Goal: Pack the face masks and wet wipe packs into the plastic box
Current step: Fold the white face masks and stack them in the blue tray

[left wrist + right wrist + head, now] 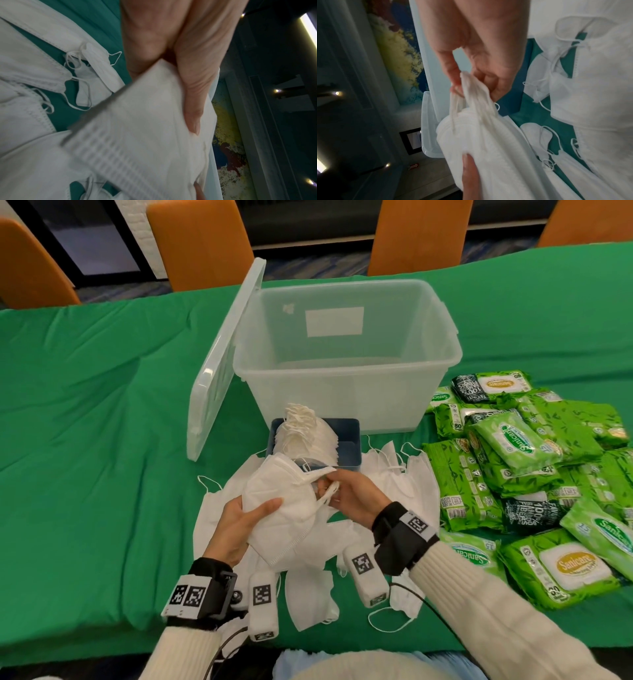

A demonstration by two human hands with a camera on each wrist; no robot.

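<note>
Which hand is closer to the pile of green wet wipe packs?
The right hand. It pinches the ear loops of the stack of face masks just left of the wet wipe packs. The left hand grips the stack's far side, farther away.

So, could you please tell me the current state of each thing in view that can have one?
Clear plastic box: open, looks empty.
Clear plastic lid: off, leaning against the box.
Small blue tray: holds stacked masks.
Stack of white face masks: held up by both hands.
Left hand: grips the stack.
Right hand: pinches its ear loops.
Green wet wipe packs: piled, unpacked.
</note>
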